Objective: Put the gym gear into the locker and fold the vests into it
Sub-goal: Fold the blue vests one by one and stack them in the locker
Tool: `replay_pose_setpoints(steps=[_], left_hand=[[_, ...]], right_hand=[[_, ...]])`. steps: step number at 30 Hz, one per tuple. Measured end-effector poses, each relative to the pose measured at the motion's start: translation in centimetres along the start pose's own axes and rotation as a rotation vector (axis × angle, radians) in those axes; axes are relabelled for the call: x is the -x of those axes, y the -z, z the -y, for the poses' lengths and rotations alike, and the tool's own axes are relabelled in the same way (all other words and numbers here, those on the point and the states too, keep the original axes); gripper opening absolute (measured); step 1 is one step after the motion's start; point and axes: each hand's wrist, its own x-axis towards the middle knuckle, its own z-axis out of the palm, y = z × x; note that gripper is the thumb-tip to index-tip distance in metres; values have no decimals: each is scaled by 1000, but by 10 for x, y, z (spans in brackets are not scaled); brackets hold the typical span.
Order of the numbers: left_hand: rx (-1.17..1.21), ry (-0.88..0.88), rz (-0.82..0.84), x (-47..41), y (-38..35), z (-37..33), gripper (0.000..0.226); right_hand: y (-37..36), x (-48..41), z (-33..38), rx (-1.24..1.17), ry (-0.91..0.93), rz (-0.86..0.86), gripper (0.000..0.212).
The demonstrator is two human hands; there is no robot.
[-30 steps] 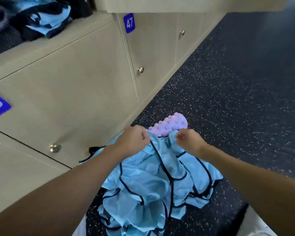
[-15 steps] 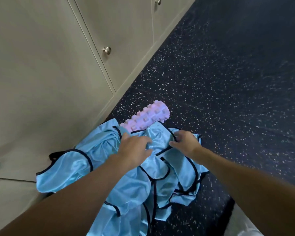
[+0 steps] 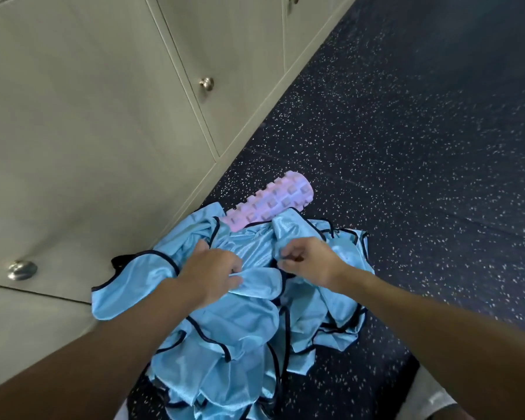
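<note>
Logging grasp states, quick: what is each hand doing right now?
Left hand: closed, gripping a fold of the blue vests.
Right hand: closed, pinching a dark-trimmed edge of the same pile.

No legible text, label, brand, number or sign is found. The locker doors [image 3: 103, 116], the blue vests [image 3: 249, 328], the pink foam roller [image 3: 279, 204] and the speckled floor [image 3: 406, 147] are all seen to be unmarked.
</note>
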Motion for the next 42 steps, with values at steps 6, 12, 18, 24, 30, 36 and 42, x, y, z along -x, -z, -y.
replay_pose_setpoints(steps=[6,12,18,24,30,36,42], left_hand=[[-180,45,-87,38,23,35,15],[-452,217,79,90,39,75,20],[-220,337,124,102,32,73,29],[49,140,-155,79,17,34,37],[121,188,-72,59,-10,17,49],[107,161,-10,71,-26,26,17],[64,19,269,85,-15,36,15]], right_hand=[[-22,4,19,-74,-11,85,20],[-31,1,37,-12,55,-9,15],[-44,1,51,179,176,35,47],[-52,-3,47,292,155,60,37],[-50,-5,48,515,122,192,36],[-41,-10,35,251,88,-24,27],[-42,-21,40,394,69,56,46]])
